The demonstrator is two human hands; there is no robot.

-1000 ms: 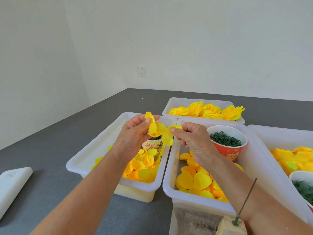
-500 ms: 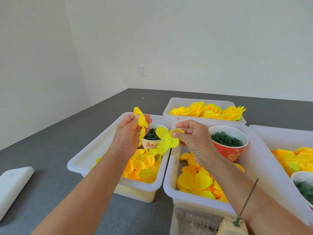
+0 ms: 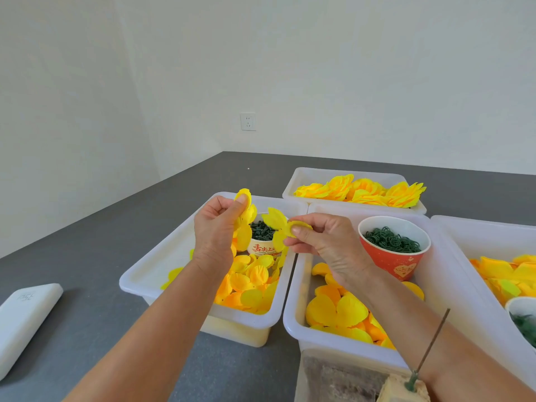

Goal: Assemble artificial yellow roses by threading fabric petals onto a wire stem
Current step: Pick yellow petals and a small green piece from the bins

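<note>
My left hand pinches a small stack of yellow fabric petals above the left white tub. My right hand pinches a single yellow petal piece between thumb and forefinger, a short gap from the left hand's stack. Both hands hover over a small white cup of green rings. A thin wire stem stands tilted in a block at the bottom right, close to my right forearm.
Loose yellow petals fill the left tub and the middle tub. A red cup of green rings sits in the middle tub. Finished yellow roses lie in the far tub. Another tub stands right; a white pad lies left.
The two hands have drawn apart: the right hand peeled one petal piece off the stack held by the left hand, and the gap between them has widened.
</note>
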